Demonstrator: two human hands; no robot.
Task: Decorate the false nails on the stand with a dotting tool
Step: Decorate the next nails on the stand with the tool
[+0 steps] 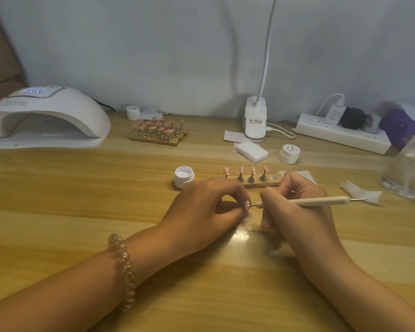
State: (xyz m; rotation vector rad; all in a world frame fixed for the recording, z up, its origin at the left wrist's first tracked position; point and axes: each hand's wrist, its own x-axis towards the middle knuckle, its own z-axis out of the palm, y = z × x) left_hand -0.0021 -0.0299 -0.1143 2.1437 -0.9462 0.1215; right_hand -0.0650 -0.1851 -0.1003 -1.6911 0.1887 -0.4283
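My left hand (pixel 210 207) pinches a small pink false nail (pixel 247 204) between thumb and fingers, just above the wooden table (pixel 82 188). My right hand (pixel 295 209) grips a pale dotting tool (pixel 314 202) like a pen, and its metal tip touches that nail. Behind my hands lies a wooden stand (pixel 256 182) with several pink nails (pixel 252 170) dotted white on metal holders; its rightmost slot is bare. An open white gel pot (pixel 184 176) stands left of the stand.
A white nail lamp (pixel 46 117) sits far left. A second stand of pink nails (pixel 159 130) is at the back, with a lamp base (pixel 255 121), wipes (pixel 250 151), a closed pot (pixel 290 153), a power strip (pixel 343 134) and a clear bottle (pixel 407 171) to the right.
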